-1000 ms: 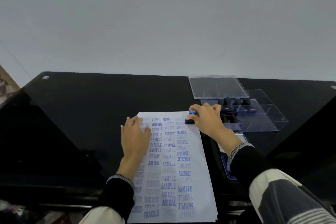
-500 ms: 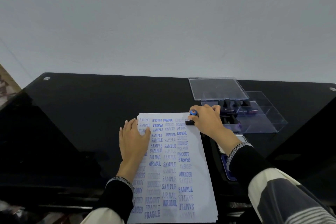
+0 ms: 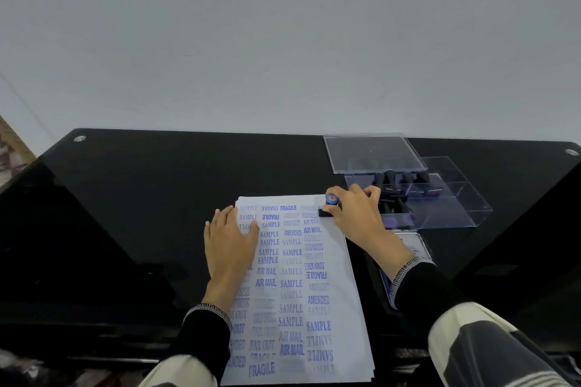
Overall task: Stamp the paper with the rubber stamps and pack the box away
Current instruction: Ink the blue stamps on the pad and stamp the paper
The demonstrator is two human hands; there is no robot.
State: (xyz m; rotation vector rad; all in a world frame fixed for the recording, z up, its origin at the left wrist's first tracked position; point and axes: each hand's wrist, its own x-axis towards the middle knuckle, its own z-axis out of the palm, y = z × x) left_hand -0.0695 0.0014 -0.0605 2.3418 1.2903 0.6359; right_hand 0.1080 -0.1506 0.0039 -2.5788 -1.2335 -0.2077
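A white sheet of paper [image 3: 342, 286] covered with blue stamped words lies on the black glass table [image 3: 151, 198]. My left hand [image 3: 228, 242] rests flat on the paper's left side. My right hand [image 3: 355, 214] grips a black rubber stamp [image 3: 328, 207] with a blue top, its base down on the paper's top right corner. Just right of that hand stands a clear plastic box [image 3: 452, 198] holding several black-handled stamps [image 3: 399, 181]. The box's clear lid [image 3: 371, 152] lies behind it.
An ink pad [image 3: 412, 245] sits on the table by my right wrist, partly hidden by the sleeve. The wall runs along the table's far edge. Metal studs mark the table's far corners.
My left hand has slid slightly toward the paper's left edge. My right hand and the stamp stay at the top right corner of the paper.
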